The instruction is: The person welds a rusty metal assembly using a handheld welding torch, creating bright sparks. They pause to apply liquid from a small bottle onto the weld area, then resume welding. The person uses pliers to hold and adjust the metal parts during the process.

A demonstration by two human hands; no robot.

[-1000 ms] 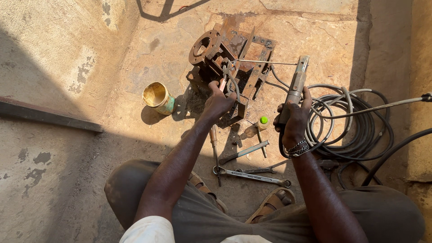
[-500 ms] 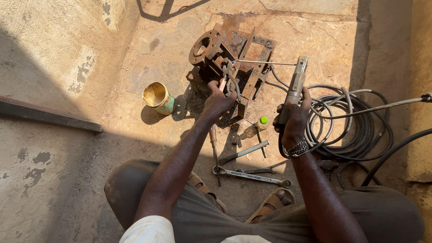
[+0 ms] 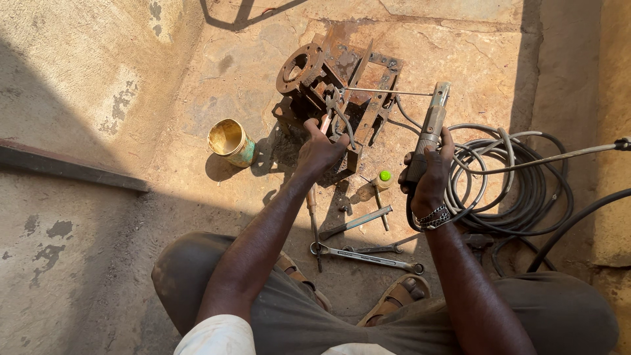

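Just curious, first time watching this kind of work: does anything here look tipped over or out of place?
The yellow tin left of the rusty metal assembly lies tipped on its side, mouth open. No spill shows. Wrenches lie scattered on the ground.

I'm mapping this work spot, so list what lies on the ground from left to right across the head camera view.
Dark metal bar → open tin can → left hand on the rusty metal frame → small green-capped bottle → right hand gripping the welding rod holder → coiled cable.
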